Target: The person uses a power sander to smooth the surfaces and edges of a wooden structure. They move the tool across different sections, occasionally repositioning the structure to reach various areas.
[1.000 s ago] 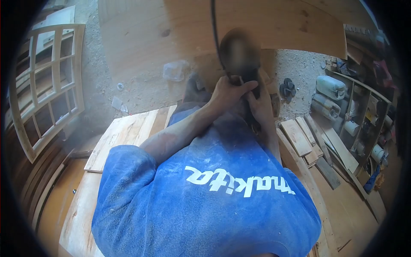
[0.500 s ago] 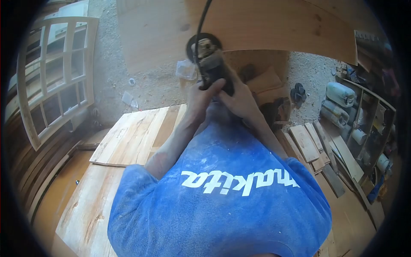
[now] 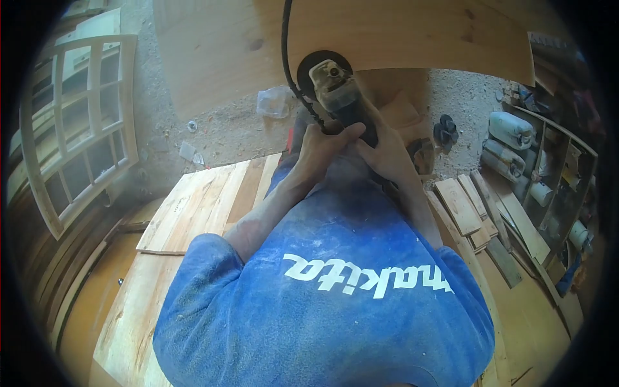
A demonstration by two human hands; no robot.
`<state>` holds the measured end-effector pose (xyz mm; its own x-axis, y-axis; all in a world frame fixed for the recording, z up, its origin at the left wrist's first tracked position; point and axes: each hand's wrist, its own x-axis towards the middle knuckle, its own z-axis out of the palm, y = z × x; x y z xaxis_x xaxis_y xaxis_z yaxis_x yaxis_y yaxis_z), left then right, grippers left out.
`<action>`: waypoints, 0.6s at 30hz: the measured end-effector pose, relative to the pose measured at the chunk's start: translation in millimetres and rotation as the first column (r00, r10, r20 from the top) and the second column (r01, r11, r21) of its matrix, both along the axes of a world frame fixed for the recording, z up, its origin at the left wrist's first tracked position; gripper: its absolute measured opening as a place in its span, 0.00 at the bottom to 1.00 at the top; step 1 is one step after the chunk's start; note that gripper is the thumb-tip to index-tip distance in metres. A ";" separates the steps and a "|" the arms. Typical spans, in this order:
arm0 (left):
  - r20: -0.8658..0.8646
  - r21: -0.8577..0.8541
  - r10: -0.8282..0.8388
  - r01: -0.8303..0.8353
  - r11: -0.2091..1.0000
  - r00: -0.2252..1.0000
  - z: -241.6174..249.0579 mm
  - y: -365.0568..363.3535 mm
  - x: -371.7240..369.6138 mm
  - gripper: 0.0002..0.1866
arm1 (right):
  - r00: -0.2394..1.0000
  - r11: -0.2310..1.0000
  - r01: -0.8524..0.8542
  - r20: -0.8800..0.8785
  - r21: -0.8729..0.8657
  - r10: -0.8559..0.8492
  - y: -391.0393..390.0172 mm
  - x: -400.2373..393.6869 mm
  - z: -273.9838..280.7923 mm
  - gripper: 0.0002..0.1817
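Both my hands are wrapped round the body of an angle grinder [image 3: 336, 90], its pale, dusty gear head pointing away from me. My left hand [image 3: 321, 149] grips its left side near the cable, and my right hand [image 3: 388, 153] closes on the right side. A dark round disc [image 3: 305, 72] sits under the gear head, at the near edge of a large wooden panel [image 3: 400, 39]. Whether the disc touches the panel is hard to tell. The black power cord [image 3: 285, 51] runs from my left hand across the panel.
A pale wooden lattice frame [image 3: 129, 97] leans at the left. Light boards [image 3: 193, 213] lie beside me on the left, with offcuts [image 3: 459, 206] at the right. Plastic jugs [image 3: 509, 132] stand by a crate at the right. A clear plastic container [image 3: 273, 103] rests on the dusty ground.
The grinder and both hands have shifted a little to the right along the panel's edge. The view has moved slightly too. My grip stays the same.
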<state>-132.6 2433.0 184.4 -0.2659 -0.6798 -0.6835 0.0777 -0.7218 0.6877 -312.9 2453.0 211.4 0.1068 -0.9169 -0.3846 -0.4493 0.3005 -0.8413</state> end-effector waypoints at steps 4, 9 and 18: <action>-0.029 -0.058 -0.088 0.086 0.995 0.996 -3.2 -6.7 -29.8 0.23 | 0.997 0.998 0.064 -0.044 -0.005 -0.064 2.6 -25.5 12.4 0.48; 0.009 -0.031 -0.187 0.187 0.982 0.982 -7.3 -16.5 -65.4 0.24 | 0.989 0.992 0.127 -0.070 -0.001 -0.127 7.9 -58.4 13.3 0.48; -0.025 -0.101 -0.342 0.338 0.936 0.939 -11.5 -36.5 -160.7 0.21 | 0.942 0.943 0.332 -0.046 -0.006 -0.332 26.3 -138.4 -4.6 0.42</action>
<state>-293.3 2396.5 172.8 -0.5191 -0.6041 -0.6047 -0.1310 -0.6429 0.7547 -451.3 2479.3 206.9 -0.2216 -0.8964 -0.3839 -0.3613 0.4412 -0.8215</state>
